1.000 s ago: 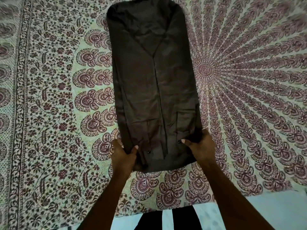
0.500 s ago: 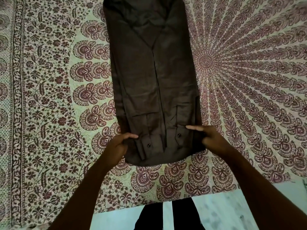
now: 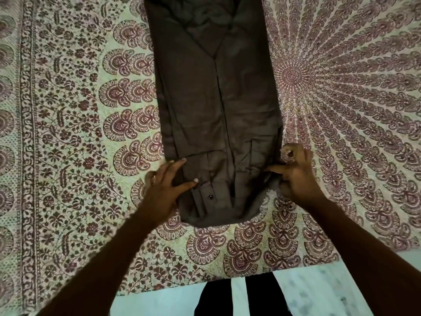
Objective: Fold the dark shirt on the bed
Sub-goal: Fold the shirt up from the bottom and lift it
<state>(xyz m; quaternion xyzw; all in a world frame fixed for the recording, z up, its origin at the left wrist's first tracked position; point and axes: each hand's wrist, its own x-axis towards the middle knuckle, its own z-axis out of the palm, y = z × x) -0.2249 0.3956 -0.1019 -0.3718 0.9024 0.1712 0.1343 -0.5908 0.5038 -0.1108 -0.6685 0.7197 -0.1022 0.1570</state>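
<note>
Hands have moved up from the shirt's near corners over the last second: a moment ago both pinched the bottom edge, and now they sit a little further along its two long sides. The dark shirt [image 3: 214,106] lies lengthwise on the bed, already narrowed into a long strip with the sleeves folded in, collar end away from the person and running out of the top of the view, cuff button [image 3: 210,197] showing near the close end. The left hand [image 3: 164,192] rests open and flat, fingers spread across the strip's left edge, pressing rather than gripping. The right hand [image 3: 293,174] is closed around a bunch of cloth at the right edge, index finger pointing inward across the fabric. That shift probably marks the fold line: the near end looks ready to be turned up and over toward the collar, so the lengthwise folding seems done and the crosswise fold is likely next.

Around the shirt there is only the patterned bedspread [image 3: 341,110], with its fan design to the right and floral border to the left, and pale floor [image 3: 319,290] beyond the bed's near edge. Nothing sits in the path of the fold. One worry is the bunched right corner, which could leave a crease or pull the strip askew.
</note>
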